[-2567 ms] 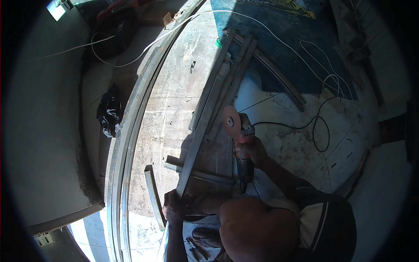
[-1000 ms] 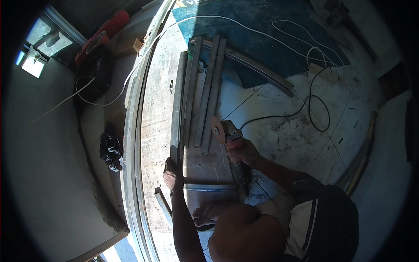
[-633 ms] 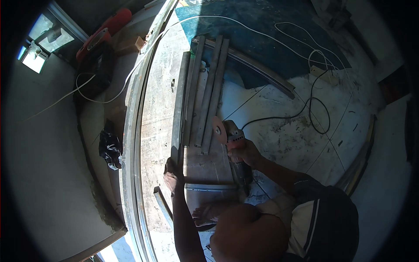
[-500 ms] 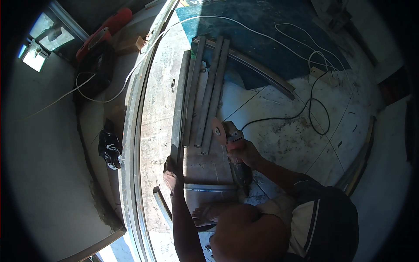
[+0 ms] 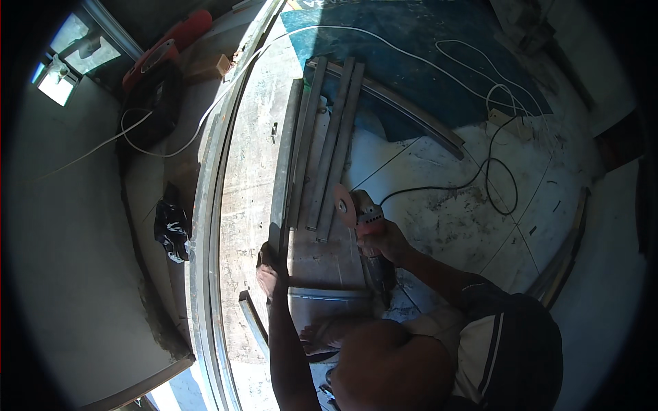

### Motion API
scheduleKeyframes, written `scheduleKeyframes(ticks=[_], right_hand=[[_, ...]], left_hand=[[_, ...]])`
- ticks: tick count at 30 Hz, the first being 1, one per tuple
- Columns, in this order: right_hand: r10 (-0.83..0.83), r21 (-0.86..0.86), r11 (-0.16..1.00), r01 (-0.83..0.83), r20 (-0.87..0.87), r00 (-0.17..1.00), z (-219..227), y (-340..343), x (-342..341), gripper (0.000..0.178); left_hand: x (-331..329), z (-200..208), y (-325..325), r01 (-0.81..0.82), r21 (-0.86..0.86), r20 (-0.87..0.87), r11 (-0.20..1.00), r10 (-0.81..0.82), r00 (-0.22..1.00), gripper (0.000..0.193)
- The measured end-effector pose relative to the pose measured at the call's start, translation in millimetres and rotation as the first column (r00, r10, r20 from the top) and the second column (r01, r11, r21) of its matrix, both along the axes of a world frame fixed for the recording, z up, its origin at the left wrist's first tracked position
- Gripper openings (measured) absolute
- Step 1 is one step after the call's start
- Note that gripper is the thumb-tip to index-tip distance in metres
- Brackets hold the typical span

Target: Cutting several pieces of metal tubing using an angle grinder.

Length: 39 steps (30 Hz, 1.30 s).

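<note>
Steel under both hands: the right hand is clenched round an angle grinder, its disc at the near ends of the metal bars. The left hand presses a long bar onto the floor. Stiff, heavy, probably sharp-edged, it seems best gripped mid-length.

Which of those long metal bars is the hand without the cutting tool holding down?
The left hand presses the leftmost bar, the long one nearest the floor's edge. The other bars lie to its right, untouched, near the grinder in the right hand.
</note>
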State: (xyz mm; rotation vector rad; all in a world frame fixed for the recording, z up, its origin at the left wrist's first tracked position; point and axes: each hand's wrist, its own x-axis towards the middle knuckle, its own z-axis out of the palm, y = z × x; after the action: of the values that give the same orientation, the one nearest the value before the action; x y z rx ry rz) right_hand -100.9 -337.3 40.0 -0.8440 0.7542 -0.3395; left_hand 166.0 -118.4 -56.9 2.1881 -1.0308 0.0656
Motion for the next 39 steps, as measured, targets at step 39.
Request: scheduleKeyframes(ticks=[39], right_hand=[[0.683, -0.069, 0.713, -0.698, -0.157, 0.713, 1.3, 57.5, 47.0, 0.041]], left_hand=[[-103.3, 59.6, 184.4, -0.339, 0.234, -0.324, 0.911, 0.402, 0.856, 0.056]])
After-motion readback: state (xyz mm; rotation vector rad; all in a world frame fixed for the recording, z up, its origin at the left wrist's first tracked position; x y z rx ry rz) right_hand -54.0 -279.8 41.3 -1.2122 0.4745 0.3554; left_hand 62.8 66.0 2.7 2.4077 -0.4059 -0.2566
